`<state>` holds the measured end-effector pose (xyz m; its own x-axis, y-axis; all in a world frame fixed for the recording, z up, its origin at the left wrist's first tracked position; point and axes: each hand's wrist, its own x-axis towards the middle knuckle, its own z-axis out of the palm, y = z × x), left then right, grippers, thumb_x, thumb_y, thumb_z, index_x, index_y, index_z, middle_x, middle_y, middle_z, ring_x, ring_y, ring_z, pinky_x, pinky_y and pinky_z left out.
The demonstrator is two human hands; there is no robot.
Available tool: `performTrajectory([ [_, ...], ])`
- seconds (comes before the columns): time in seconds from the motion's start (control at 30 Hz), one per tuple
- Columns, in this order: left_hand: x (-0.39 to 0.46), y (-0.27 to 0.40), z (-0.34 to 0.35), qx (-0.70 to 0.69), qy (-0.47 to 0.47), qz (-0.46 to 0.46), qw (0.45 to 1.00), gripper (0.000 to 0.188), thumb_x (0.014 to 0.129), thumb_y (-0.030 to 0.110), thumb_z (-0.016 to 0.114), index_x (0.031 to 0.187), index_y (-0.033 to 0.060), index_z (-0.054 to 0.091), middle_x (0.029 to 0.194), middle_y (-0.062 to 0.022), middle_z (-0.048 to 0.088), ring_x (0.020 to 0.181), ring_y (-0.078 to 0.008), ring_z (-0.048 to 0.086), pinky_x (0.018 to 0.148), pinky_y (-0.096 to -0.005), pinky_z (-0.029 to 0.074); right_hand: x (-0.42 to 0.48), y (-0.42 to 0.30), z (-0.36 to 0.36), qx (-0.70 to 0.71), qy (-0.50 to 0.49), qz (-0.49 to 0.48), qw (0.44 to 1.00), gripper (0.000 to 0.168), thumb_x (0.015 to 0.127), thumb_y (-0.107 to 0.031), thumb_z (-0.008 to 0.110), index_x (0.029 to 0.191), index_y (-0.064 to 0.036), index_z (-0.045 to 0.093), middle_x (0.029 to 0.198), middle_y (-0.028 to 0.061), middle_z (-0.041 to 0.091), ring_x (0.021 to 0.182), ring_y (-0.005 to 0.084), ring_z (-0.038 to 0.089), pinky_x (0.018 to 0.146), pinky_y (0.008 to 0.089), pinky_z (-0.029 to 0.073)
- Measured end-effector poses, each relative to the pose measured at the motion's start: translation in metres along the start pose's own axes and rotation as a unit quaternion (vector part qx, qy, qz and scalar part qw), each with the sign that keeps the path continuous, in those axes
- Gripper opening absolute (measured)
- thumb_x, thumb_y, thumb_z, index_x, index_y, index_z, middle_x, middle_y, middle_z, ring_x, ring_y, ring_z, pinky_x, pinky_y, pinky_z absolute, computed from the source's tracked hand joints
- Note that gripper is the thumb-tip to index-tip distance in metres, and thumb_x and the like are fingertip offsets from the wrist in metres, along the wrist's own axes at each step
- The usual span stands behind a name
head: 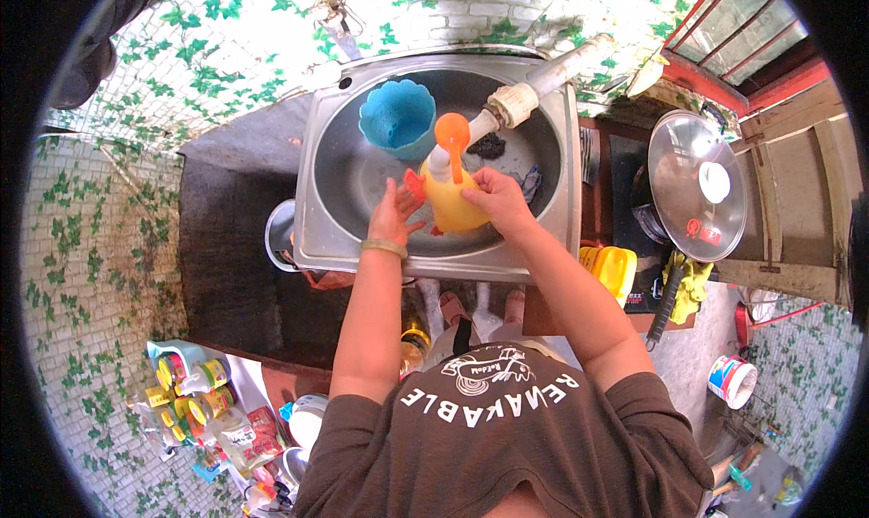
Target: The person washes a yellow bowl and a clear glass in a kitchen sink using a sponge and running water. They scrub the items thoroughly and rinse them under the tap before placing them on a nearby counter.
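A yellow rubber-like toy with red parts (453, 209), shaped like a bird, is held over the sink below the tap with the orange lever (452, 132). My right hand (499, 199) grips its right side, thumb on the yellow surface. On the other side, my left hand (396, 214) has its fingers spread beside the red part; whether they touch it I cannot tell. A blue scalloped plastic bowl (396, 118) stands in the stainless steel sink (339, 199), behind my left hand. The tap's spout partly hides behind the lever and meets the toy's top.
A white plastic pipe (563, 70) runs from the wall to the tap. A dark scouring pad (487, 146) and a crumpled cloth (531, 182) lie in the sink. Right of it are a yellow container (614, 270) and a pan with a glass lid (692, 185). A bucket (280, 236) stands at left.
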<state>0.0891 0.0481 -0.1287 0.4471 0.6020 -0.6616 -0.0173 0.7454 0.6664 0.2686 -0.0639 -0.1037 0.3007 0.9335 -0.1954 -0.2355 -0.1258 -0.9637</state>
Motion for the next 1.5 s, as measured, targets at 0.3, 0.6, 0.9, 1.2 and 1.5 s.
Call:
performTrajectory([
  [0.3,-0.037,0.001,0.037,0.066,-0.066,0.139,0.986,0.044,0.084,0.026,0.06,0.123,0.0069,0.048,0.117,-0.0025,0.055,0.108,-0.0165,0.05,0.087,-0.0361,0.043,0.003,0.018,0.006,-0.079,0.088,-0.036,0.992,0.02,0.08,-0.018,0.065,0.083,0.001,0.059,0.072,0.004,0.06,0.065,0.0093,0.053,0.059,0.0266,0.044],
  [0.6,-0.032,-0.019,0.047,0.14,-0.018,0.259,0.955,0.063,0.067,-0.001,0.071,0.124,0.003,0.046,0.119,-0.0048,0.053,0.11,-0.0148,0.05,0.088,-0.0284,0.042,-0.009,-0.007,0.003,0.1,-0.043,0.05,0.993,0.022,0.081,-0.004,0.058,0.103,0.0,0.056,0.095,0.0048,0.062,0.087,0.012,0.058,0.081,0.0257,0.044],
  [0.9,-0.037,-0.024,0.054,0.218,-0.017,0.273,0.937,0.066,0.065,0.0,0.074,0.124,0.0049,0.046,0.117,-0.0034,0.054,0.109,-0.0162,0.05,0.089,-0.0319,0.042,-0.005,-0.001,0.002,0.061,0.036,0.074,0.995,0.02,0.078,-0.011,0.064,0.094,0.001,0.058,0.088,0.0059,0.062,0.075,0.013,0.059,0.07,0.0263,0.046],
  [1.2,-0.039,-0.024,0.057,0.241,0.001,0.295,0.925,0.069,0.063,0.001,0.075,0.125,0.0042,0.045,0.117,-0.0059,0.054,0.109,-0.0175,0.051,0.087,-0.0313,0.043,-0.011,0.0,0.007,0.186,0.074,0.055,0.978,0.018,0.077,-0.007,0.058,0.092,0.003,0.06,0.085,0.0064,0.063,0.072,0.0134,0.059,0.068,0.0254,0.046],
  [1.5,-0.038,-0.026,0.058,0.251,0.014,0.3,0.92,0.068,0.064,0.0,0.075,0.125,0.0033,0.044,0.117,-0.006,0.054,0.111,-0.0176,0.05,0.087,-0.0306,0.044,-0.015,-0.009,0.003,0.171,0.045,0.044,0.983,0.03,0.07,0.003,0.056,0.1,0.004,0.056,0.091,0.0082,0.063,0.081,0.0155,0.061,0.076,0.0263,0.047],
])
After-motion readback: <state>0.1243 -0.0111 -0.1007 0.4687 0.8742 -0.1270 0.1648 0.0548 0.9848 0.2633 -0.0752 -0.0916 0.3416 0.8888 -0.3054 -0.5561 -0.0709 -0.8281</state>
